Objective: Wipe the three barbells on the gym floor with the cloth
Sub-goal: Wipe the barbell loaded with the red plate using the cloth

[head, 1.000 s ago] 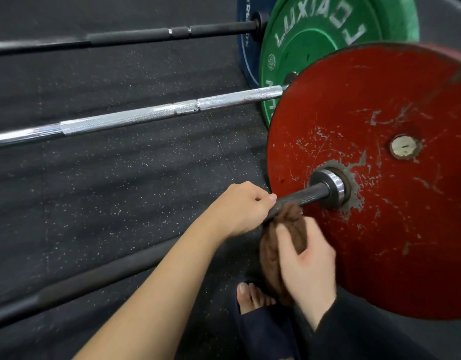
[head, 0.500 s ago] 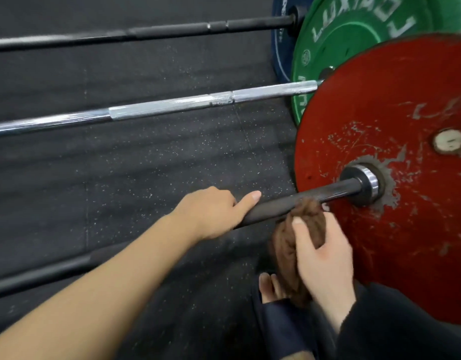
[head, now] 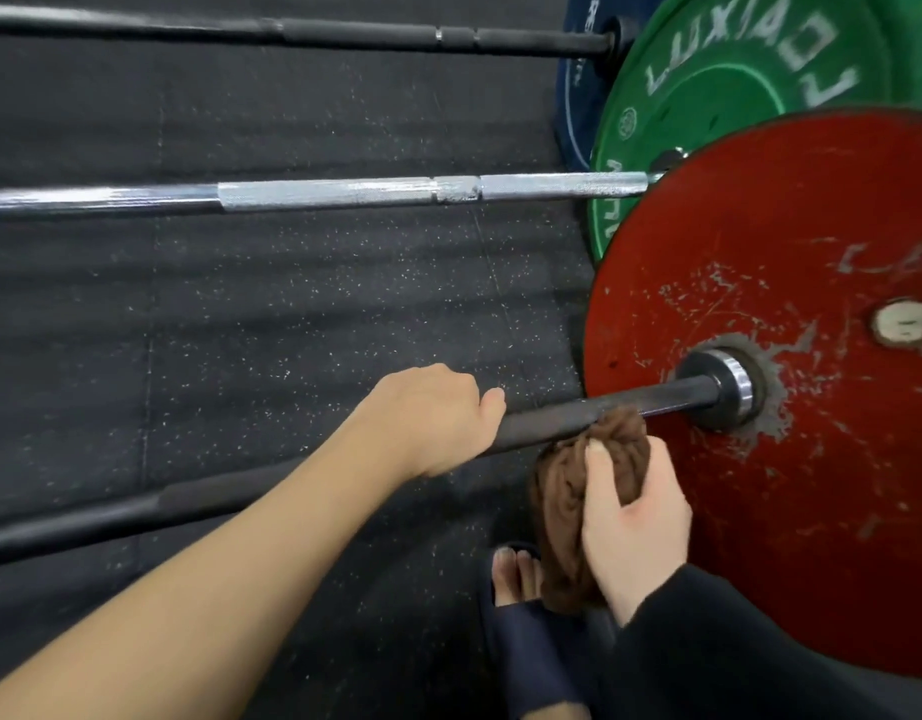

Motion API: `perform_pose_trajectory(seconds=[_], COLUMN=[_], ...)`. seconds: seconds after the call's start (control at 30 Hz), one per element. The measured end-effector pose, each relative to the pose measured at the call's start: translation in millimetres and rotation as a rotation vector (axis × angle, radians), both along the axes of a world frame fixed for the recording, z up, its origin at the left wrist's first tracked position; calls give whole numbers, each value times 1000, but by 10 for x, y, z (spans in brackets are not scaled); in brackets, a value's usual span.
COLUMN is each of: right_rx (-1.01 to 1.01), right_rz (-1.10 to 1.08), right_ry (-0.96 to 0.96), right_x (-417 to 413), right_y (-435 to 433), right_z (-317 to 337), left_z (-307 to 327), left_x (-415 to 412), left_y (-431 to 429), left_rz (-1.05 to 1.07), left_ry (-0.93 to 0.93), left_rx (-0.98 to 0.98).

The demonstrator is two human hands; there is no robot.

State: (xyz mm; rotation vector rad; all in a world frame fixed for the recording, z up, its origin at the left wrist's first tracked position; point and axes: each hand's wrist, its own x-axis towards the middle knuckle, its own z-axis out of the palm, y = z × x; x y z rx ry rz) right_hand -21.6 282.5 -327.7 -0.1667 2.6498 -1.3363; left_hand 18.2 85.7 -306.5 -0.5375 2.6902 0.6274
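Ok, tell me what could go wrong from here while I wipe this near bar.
1. The brown cloth is bunched in the right hand and seems to meet the near bar only from below, so its top may go unwiped.
2. The bare toes lie close under that bar beside the red plate; if it rolls, they could get pinched.
3. The left hand grips a stretch of bar that could be skipped.
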Motion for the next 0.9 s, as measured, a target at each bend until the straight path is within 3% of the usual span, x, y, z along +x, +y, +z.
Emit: perform_pose_trajectory(seconds=[0.13,0.3,0.37,0.6,0.77,0.9], right_rx=[23,-1,5,13,-30,29], right_rz=[90,-157,-159,250,-135,-60], right_ry=[-35,46,53,-62,19,23], right_x=[38,-234,-257,153,-177,-109], right_y=[21,135,151,-62,83,3], right_z=[-31,20,55,1,62,127], left_z=[-8,-20,-20,-56,-61,-74], left_x=[5,48,51,11,15,13], left_y=[-19,-4,8,-14,-17,-10], left_rz=[-42,-74,-70,-22,-36,-44], left_ry=[-18,14,11,-36,-34,-17], left_rx=[37,-11,-18,52,40,24])
